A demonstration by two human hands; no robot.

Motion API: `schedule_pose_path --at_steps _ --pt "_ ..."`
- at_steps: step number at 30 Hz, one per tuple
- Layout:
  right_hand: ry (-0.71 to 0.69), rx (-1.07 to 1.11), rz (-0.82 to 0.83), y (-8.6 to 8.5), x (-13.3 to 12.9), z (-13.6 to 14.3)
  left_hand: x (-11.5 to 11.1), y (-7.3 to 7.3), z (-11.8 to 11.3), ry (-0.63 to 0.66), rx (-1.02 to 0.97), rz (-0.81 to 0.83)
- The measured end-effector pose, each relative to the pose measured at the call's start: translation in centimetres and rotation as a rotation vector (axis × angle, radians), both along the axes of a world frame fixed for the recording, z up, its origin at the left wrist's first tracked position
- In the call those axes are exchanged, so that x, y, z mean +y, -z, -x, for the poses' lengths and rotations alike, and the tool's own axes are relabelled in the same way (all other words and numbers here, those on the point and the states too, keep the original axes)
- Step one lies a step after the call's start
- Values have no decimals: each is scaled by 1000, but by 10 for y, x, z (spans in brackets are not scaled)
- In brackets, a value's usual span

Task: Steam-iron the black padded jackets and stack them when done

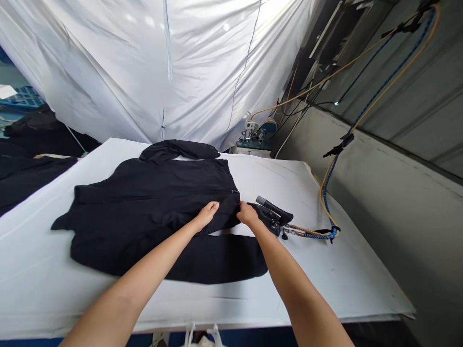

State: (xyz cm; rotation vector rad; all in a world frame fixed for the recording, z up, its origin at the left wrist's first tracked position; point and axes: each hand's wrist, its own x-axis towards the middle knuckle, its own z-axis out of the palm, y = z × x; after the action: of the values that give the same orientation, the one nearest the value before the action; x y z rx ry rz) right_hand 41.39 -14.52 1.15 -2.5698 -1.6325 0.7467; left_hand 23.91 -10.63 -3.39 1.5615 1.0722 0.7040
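A black zip jacket [144, 188] lies spread on a white-covered table [289, 284], collar to the left and hem to the right, with one sleeve reaching towards me and the other at the far side. My left hand [209, 213] is closed on a pinch of cloth on the near front panel. My right hand [247, 213] grips the hem near the zip end, fingers folded over the edge and partly hidden. Just right of that hand rests a black steam iron [271, 214], its hoses running to the right.
Blue and yellow hoses [327, 188] rise from the iron to a support at the upper right. Dark clothes [36, 144] are heaped beyond the table's left edge. A white curtain [144, 62] hangs behind; a small machine [253, 135] stands at the far edge. A wall [379, 193] borders the right.
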Motion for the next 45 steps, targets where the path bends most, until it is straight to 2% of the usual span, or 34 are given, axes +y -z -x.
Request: schedule_pose_path --at_steps 2,4,6,8,10,11,13,14,16,17,18,19,22,24,26,28,30,35,37,38,39,41,43,45 --pt "108 -90 63 -3 -8 -3 -1 -1 4 -1 68 -71" --pt "191 -155 91 -6 -15 2 -1 -7 18 -21 207 -234" --pt "220 -272 -19 -9 -21 12 0 -15 42 -44 404 -432" --pt "141 -371 -229 -11 -25 24 0 -24 70 -27 617 -535" --pt "-51 -383 -382 -10 -27 35 -2 -30 96 18 773 -537" --pt "-170 -360 -397 -7 -27 39 -3 -32 108 44 817 -524" --pt "-338 -329 -309 2 -27 43 -9 -33 124 84 849 -503" --pt "-340 -327 -215 8 -27 44 -13 -33 130 104 854 -496" --pt "-187 -352 -14 18 -28 45 -21 -30 138 174 868 -479" --pt "-92 -381 37 22 -28 47 -26 -28 140 227 869 -467" --pt "-42 -410 33 25 -29 50 -30 -25 143 286 865 -455" --pt "-58 -429 -17 27 -29 54 -35 -22 145 347 860 -442" --pt "-290 -367 -154 28 -29 75 -48 -14 149 483 859 -440" --pt "-323 -275 -83 31 -27 89 -55 -11 152 520 862 -492" --pt "-259 -233 24 36 -25 98 -60 -12 155 560 842 -494" --pt "-214 -229 91 42 -24 102 -63 -15 161 647 796 -341" --pt "-195 -242 125 46 -23 103 -65 -18 170 731 723 -77" --pt "-133 -295 145 50 -26 105 -73 -22 188 782 597 522" --pt "-106 -299 126 49 -26 107 -75 -23 187 852 583 665" --pt "-89 -304 118 48 -26 108 -75 -24 185 873 562 672" --pt "-66 -310 118 47 -26 109 -73 -25 182 867 522 625" --pt "-28 -318 125 44 -25 110 -62 -26 179 740 411 378" --pt "-33 -307 109 42 -24 112 -44 -25 182 479 354 -4" --pt "-57 -286 100 41 -25 114 -25 -21 193 196 460 -315"
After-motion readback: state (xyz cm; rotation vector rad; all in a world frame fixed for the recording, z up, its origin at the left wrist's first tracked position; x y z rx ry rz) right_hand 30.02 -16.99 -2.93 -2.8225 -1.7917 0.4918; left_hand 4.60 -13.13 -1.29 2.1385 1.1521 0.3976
